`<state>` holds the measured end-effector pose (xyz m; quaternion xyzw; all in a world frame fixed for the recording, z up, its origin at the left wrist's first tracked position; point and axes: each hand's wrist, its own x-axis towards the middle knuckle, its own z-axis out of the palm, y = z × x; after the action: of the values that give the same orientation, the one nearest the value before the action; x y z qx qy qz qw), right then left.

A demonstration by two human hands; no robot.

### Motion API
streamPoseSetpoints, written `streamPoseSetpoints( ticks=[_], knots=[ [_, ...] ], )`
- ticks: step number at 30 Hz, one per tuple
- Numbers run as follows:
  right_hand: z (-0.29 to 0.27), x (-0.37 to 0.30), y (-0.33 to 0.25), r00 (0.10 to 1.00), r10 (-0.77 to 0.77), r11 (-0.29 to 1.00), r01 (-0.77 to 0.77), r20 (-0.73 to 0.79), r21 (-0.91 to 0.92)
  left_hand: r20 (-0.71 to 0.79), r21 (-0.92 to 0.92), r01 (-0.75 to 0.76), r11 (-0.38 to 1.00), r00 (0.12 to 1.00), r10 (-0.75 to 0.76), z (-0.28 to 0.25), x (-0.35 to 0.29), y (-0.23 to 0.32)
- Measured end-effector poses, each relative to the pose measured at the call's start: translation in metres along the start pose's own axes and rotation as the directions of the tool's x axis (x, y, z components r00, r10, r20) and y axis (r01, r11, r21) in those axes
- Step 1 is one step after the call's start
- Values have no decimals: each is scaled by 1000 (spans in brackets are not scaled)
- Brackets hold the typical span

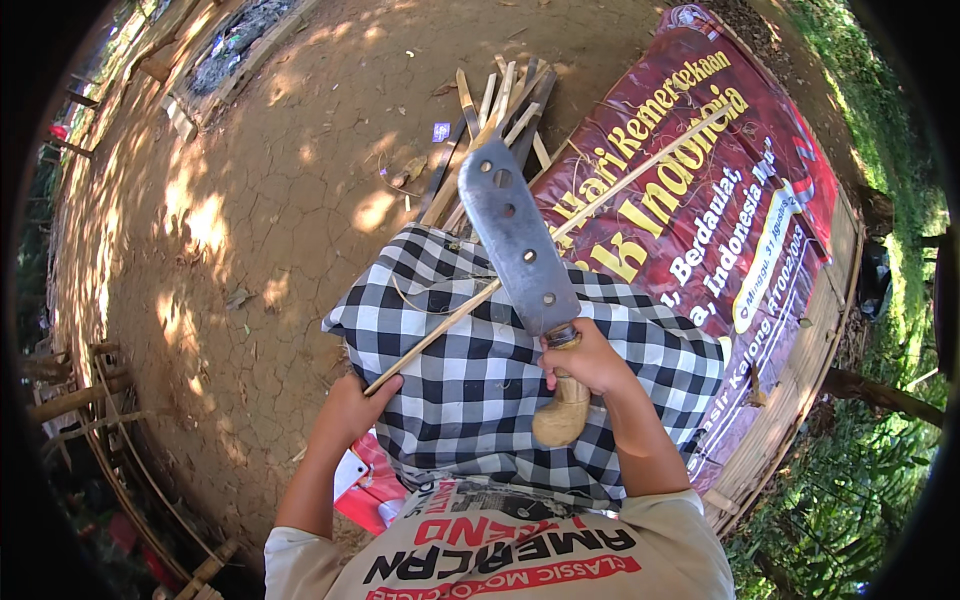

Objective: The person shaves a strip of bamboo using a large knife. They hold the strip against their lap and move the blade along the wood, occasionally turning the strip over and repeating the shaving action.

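While the knife (518, 230) is clamped in the right grip (588, 360), the strip (430, 341), seemingly light and springy, is suitably pinched by its near end in the left grip (350, 408) at the cloth's (450, 410) left edge.

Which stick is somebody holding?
The long thin stick in the left hand, passing behind the knife blade; the other sticks lie bunched beyond the checkered cloth.

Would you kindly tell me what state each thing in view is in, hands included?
Left hand: closed on the bamboo strip's near end.
Right hand: closed around the cleaver's handle.
Cleaver: held, bare blade pointing away, crossing over the strip.
Bamboo strip: long, slender, held slantwise.
Checkered cloth: draped over the lap, rumpled.
Split pieces: loosely piled.
Banner: spread out, creased.
Ground: cracked.
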<state>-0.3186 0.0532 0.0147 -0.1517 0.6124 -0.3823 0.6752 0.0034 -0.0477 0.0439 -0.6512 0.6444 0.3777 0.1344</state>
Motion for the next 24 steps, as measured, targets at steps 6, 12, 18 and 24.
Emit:
streamPoseSetpoints(
  ticks=[6,12,18,24],
  knots=[
    [25,-4,10,991,37,989,-17,132,-148,-9,-40,-18,999,1000,18,0,0,1],
    [9,1,6,968,119,992,-110,222,-54,22,-4,8,1000,1000,-8,1,1,-2],
    [-1,-1,4,945,93,995,-103,313,16,8,-2,-4,1000,1000,4,-3,-4,8],
    [6,-5,3,998,-55,996,56,-10,70,30,-7,20,1000,999,-20,-1,-1,-1]
  ],
)
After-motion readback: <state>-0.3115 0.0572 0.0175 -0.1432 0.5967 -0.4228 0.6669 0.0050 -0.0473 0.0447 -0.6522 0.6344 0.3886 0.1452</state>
